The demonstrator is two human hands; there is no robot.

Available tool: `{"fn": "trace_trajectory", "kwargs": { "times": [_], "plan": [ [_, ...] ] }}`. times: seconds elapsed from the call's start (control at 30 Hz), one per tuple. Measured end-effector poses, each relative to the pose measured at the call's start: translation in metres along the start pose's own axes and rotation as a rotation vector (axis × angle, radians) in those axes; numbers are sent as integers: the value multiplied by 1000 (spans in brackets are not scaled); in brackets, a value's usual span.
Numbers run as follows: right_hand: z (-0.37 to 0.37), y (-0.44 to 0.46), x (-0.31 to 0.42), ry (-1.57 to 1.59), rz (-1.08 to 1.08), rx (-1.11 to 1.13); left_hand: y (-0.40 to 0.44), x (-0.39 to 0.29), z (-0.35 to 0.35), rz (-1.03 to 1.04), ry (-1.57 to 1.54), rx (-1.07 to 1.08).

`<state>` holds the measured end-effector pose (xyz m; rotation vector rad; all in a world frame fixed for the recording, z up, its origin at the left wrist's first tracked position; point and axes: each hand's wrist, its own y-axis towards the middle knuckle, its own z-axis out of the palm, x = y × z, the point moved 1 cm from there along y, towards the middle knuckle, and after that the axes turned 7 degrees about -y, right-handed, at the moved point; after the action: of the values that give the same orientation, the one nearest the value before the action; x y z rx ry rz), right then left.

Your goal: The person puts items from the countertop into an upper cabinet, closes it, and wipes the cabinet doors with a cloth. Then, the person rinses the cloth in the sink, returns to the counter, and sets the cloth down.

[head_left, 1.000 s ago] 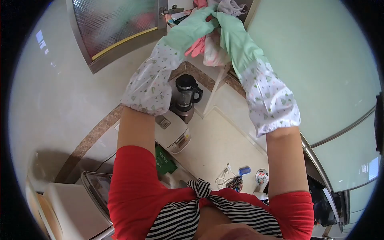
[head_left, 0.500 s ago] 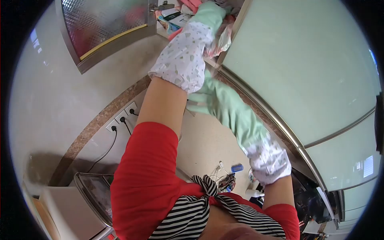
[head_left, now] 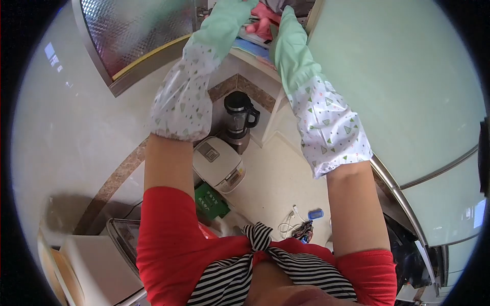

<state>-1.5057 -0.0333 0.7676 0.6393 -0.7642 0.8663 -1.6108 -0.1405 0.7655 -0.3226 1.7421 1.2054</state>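
Note:
Both my hands wear mint-green rubber gloves with white patterned cuffs and reach up into an open wall cabinet. My left hand (head_left: pixel 228 20) is at the cabinet's left side, beside a pink rubbery-looking item (head_left: pixel 263 21). Its fingers run to the top edge of the view, so their grip is hidden. My right hand (head_left: pixel 290 33) is by the right side of the opening, seen edge-on with its fingers stretched upward and nothing visible in them. Between the hands lie grey cloth (head_left: pixel 293 5) and a flat blue item (head_left: pixel 252 48) on the cabinet shelf (head_left: pixel 263 65).
A textured glass door (head_left: pixel 140 38) stands open at left; a pale green cabinet door (head_left: pixel 388 86) is at right. Below are a blender (head_left: pixel 238 115), a rice cooker (head_left: pixel 217 160), a green box (head_left: pixel 211 200), and cables (head_left: pixel 303 230) beside a blue item (head_left: pixel 316 214).
My right hand has risen from below the cabinet to its opening. My left hand has shifted left within the cabinet opening. The blender and rice cooker have come into view.

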Motion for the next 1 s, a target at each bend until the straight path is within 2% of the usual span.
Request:
{"fn": "trace_trajectory", "kwargs": {
  "times": [0.07,0.1,0.13,0.2,0.23,0.27,0.33,0.37,0.43,0.53,0.6,0.7,0.77,0.8,0.87,0.9,0.97,1.0],
  "plan": [
    [-7,9,-10,-31,-3,-1,1,12,1,-43,-24,-27],
    [-11,14,-15,-54,1,5,-2,25,8,205,112,-132],
    [-17,22,-23,-88,0,10,-7,27,16,203,113,-133],
    [-32,33,-33,-160,-23,28,-22,32,36,20,72,-233],
    [-36,36,-35,-205,-41,32,-17,51,44,355,372,-505],
    [-30,22,-28,-264,-65,42,-9,52,52,355,372,-506],
    [-9,-24,-9,-401,-60,-1,3,49,68,504,447,-714],
    [-1,-55,1,-539,-59,-45,8,49,74,471,473,-719],
    [-21,-82,-4,-499,-457,235,17,45,87,372,544,-693],
    [-43,-133,18,-577,-466,360,33,43,102,162,664,-584],
    [-59,-160,26,-635,-452,352,38,33,106,48,712,-508],
    [-89,-182,24,-753,-395,192,44,25,105,-47,730,-403],
    [-90,-196,34,-924,-400,402,47,20,103,-68,712,-336],
    [-92,-198,36,-919,-400,401,46,18,100,-75,695,-309],
    [-92,-201,40,-1177,-653,449,42,12,93,-86,644,-270],
    [-91,-200,42,-1172,-657,446,40,9,90,-94,614,-263],
    [-86,-198,45,-1337,-847,467,31,-1,84,-121,558,-271],
    [-84,-196,47,-1337,-845,468,24,-4,82,-131,534,-314]
  ]
}}
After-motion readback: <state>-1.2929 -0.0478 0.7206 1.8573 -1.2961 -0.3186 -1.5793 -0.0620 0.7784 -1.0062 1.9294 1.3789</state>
